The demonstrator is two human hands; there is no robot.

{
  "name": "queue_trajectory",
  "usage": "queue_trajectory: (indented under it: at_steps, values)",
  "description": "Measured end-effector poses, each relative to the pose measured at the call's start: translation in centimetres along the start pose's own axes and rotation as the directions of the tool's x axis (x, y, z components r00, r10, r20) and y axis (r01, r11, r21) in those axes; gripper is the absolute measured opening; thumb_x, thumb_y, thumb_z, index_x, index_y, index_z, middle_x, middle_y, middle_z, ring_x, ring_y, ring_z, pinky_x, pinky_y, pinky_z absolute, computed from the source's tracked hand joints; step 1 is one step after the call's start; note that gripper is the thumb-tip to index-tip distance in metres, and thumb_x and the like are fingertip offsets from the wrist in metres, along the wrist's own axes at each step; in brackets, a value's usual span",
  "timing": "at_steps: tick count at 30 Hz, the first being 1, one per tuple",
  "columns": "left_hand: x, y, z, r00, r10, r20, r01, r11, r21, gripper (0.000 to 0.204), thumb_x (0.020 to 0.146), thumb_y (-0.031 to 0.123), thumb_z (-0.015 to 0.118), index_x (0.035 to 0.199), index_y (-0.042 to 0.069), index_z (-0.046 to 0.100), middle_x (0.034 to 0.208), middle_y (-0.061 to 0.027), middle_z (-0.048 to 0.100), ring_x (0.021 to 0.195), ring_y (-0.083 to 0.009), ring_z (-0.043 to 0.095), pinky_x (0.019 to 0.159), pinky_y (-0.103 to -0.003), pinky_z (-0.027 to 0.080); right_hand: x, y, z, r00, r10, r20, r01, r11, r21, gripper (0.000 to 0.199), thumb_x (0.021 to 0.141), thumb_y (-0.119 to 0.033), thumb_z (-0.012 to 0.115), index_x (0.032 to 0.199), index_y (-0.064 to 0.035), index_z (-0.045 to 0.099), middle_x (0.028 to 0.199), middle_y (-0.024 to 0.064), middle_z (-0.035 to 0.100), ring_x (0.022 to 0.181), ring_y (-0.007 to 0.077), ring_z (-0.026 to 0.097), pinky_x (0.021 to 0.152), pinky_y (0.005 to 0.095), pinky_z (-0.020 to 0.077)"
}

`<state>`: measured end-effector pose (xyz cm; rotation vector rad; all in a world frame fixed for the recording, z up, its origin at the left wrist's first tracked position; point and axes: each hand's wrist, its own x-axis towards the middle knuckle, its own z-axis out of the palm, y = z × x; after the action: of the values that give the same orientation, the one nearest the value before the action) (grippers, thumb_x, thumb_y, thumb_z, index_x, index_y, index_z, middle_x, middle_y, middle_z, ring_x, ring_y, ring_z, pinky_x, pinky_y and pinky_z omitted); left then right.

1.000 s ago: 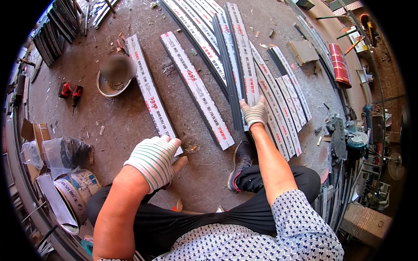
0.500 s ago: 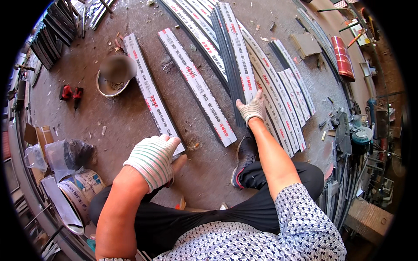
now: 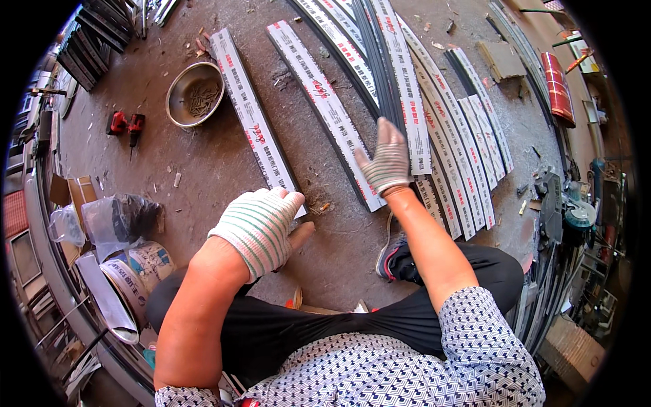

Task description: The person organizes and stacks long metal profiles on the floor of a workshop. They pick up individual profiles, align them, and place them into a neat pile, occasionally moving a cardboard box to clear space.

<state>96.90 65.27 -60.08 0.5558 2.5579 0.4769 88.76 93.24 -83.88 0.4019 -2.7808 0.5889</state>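
My left hand, in a white fingerless glove with green stripes, hovers by the near end of a long white-faced strip. Its thumb is apart from the fingers, and nothing shows in its grip. My right hand, gloved alike and slightly blurred, has its fingers stretched out and thumb spread. It is over the gap between a second white-faced strip and a stack of dark strips. Just right of it lies another white-faced strip with red printing, on the stack.
More white-faced strips fan out on the right. A metal bowl of screws stands left, near red-and-black power drills. Plastic bags and a round tub are at left. A red roll and machinery line the right.
The view has shifted. My right hand has let go of the near end of the white-faced strip and moved left off it. My left hand stays by the left strip's end.
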Motion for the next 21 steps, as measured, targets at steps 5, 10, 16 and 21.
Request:
queue_trajectory:
  at_steps: [5,10,16,21]
  values:
    - [-0.2,-0.3,0.2,1.0,-0.007,-0.018,0.007,1.0,-0.024,0.039,0.092,0.031,0.072,0.116,0.001,0.068,0.096,-0.0198,0.068,0.09,-0.0404,0.068,0.082,-0.046,0.055,-3.3,-2.6,2.8,0.848,0.389,0.36,-0.354,0.921,-0.162,0.114,0.078,-0.045,0.085,0.16,0.0042,0.023,0.149,0.0276,0.046,0.139,0.0407,0.047,0.117,0.0499,0.0403]
    - [-0.4,-0.4,0.3,1.0,-0.003,0.009,0.004,0.999,-0.043,0.038,0.092,0.031,0.071,0.115,0.001,0.068,0.095,-0.0194,0.068,0.09,-0.0398,0.068,0.083,-0.046,0.055,-3.3,-3.9,3.3,0.665,0.558,0.496,-0.455,0.83,-0.323,0.122,0.078,-0.045,0.086,0.163,0.0022,0.013,0.143,0.0241,0.052,0.131,0.0382,0.056,0.108,0.0469,0.0506]
    - [-0.5,-0.2,0.1,1.0,-0.02,0.007,0.02,0.999,-0.037,0.038,0.092,0.031,0.071,0.115,0.001,0.067,0.094,-0.019,0.068,0.091,-0.0397,0.068,0.083,-0.046,0.055,-2.8,-4.0,2.9,0.642,0.574,0.508,-0.496,0.817,-0.296,0.118,0.077,-0.045,0.086,0.163,-0.0008,0.018,0.139,0.0244,0.055,0.128,0.0382,0.059,0.107,0.0475,0.0516]
    - [-0.9,-0.4,0.3,1.0,0.006,-0.026,-0.007,0.999,-0.036,0.036,0.091,0.029,0.072,0.113,0.001,0.067,0.094,-0.0185,0.068,0.09,-0.0391,0.068,0.082,-0.046,0.056,-1.9,-3.1,1.5,0.605,0.575,0.55,-0.557,0.8,-0.223,0.116,0.073,-0.045,0.088,0.161,-0.0027,0.026,0.145,0.0265,0.054,0.132,0.0398,0.058,0.111,0.0447,0.0497]
